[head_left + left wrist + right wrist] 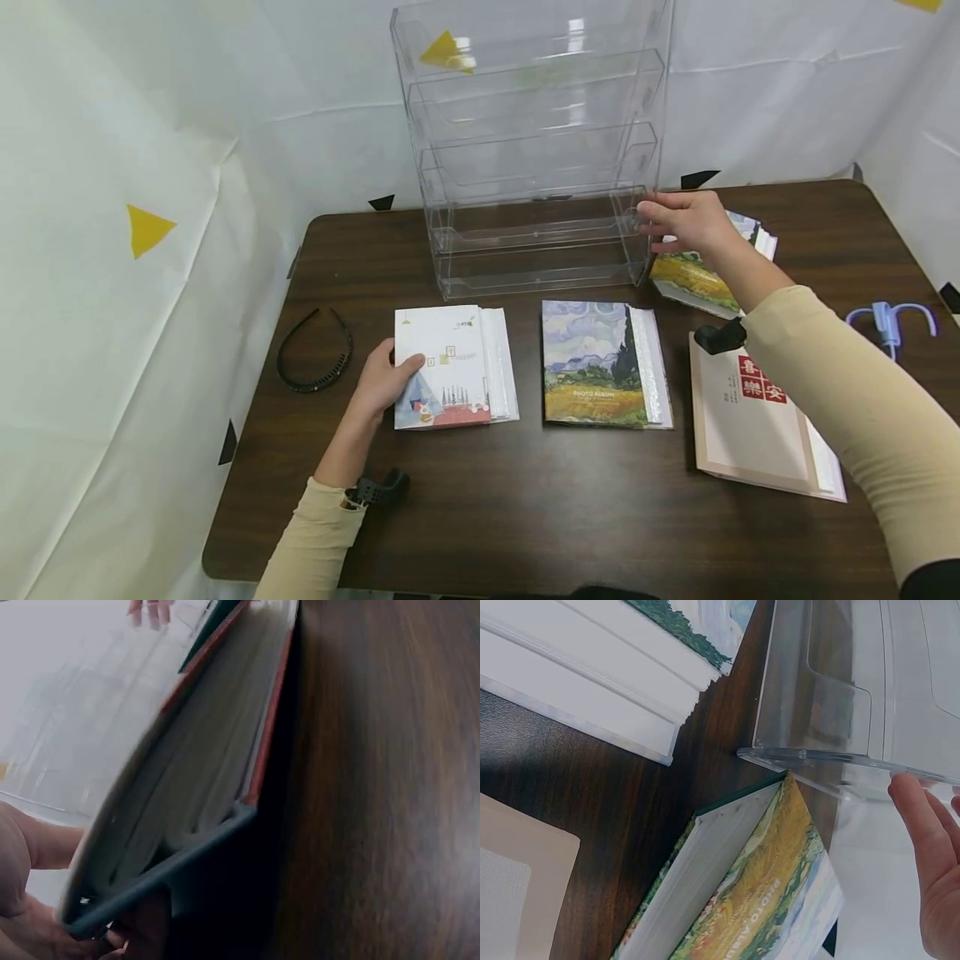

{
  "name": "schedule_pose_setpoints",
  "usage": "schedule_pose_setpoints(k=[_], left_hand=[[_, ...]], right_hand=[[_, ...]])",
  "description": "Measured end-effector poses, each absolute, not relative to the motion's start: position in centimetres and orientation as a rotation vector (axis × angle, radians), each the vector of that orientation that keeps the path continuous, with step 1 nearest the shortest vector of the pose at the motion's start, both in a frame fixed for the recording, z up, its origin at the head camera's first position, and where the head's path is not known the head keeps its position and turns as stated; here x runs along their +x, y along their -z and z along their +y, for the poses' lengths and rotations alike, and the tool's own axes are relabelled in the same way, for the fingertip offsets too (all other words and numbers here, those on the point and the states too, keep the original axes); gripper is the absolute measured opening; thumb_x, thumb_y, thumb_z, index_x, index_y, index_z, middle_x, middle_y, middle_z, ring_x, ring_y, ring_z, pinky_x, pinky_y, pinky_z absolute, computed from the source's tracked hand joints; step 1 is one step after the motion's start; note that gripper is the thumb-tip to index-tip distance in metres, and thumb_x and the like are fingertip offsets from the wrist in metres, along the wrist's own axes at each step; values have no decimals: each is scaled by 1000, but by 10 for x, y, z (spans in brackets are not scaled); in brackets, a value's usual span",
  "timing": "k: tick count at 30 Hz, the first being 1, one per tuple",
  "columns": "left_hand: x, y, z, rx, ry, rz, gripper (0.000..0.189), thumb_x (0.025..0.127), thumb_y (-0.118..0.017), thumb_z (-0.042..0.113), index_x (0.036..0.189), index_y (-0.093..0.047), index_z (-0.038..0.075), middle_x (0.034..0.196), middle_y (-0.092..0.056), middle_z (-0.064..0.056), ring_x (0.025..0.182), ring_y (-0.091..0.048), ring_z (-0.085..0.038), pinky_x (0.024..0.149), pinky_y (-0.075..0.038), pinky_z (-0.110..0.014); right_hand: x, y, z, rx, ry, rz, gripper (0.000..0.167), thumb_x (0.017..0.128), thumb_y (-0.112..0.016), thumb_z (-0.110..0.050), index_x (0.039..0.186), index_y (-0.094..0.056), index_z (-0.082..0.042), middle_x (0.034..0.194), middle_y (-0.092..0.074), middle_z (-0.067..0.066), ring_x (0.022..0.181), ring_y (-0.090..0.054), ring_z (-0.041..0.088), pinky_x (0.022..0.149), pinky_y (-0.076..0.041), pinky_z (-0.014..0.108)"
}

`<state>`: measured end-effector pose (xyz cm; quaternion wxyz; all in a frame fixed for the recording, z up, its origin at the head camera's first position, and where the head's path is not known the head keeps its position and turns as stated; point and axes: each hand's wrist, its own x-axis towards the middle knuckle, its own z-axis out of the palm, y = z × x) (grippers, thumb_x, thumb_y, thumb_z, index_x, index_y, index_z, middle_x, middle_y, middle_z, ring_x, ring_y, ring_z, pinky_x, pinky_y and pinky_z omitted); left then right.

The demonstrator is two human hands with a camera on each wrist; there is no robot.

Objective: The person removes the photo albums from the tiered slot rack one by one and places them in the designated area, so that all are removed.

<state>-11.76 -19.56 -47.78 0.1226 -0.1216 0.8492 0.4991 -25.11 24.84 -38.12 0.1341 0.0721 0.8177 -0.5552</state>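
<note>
In the head view my left hand (385, 377) grips the spine side of a white photo album (450, 350), thumb on its cover and fingers underneath. The left wrist view shows that album (217, 750) from its end, pages between red-edged covers, the spine side raised off the table. My right hand (690, 218) touches the right side panel of a clear acrylic tiered rack (536, 279). Its fingers look fairly straight against the panel edge in the right wrist view. Below that hand lies a painted-cover photo album (757, 877), partly hidden by the forearm in the head view.
A second painted-cover album (596, 358) lies centrally on the dark wooden table (555, 508). Right of it is a beige album (738, 425) with red characters, partly under the right sleeve. A black headband (315, 385) lies left; a blue-purple forked item (887, 323) lies far right.
</note>
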Motion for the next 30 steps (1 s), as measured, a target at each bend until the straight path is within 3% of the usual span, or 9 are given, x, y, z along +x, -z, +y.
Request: schedule_pose_setpoints(k=[5,15,21,26,30], left_hand=[[-118,478,-200,-343,-1382,2564,43,90,-71,24,120,-53,-2,99,-58,-16,79,-56,-24,65,-45,-30],[-115,472,-207,-307,-1337,2656,55,89,-72,20,136,-49,3,104,-60,-17,86,-58,-29,68,-48,-33],[-113,462,-209,-269,-1245,2802,52,90,-70,28,135,-51,8,107,-61,-13,92,-63,-29,80,-48,-44],[-114,450,-210,-138,-1210,2974,48,92,-69,29,133,-53,9,110,-61,-11,97,-60,-28,84,-44,-48],[-118,437,-208,108,-1192,3117,48,93,-69,28,133,-53,9,118,-59,-11,104,-55,-29,84,-44,-47]], right_hand=[[-252,382,248,204,1613,2367,68,93,-63,-44,147,-45,-8,150,-43,14,124,-56,25,85,-52,37],[-250,382,247,184,1607,2393,66,94,-61,-44,148,-44,-9,150,-42,14,117,-61,18,83,-53,34],[-247,384,245,142,1551,2466,63,99,-53,-43,150,-39,-9,151,-41,16,126,-54,28,86,-52,36],[-233,385,248,10,1335,2706,59,103,-47,-41,151,-38,-7,146,-46,21,115,-60,37,81,-55,31],[-213,382,250,-77,1116,2942,56,103,-47,-42,151,-40,-13,144,-48,22,118,-55,43,89,-50,49]])
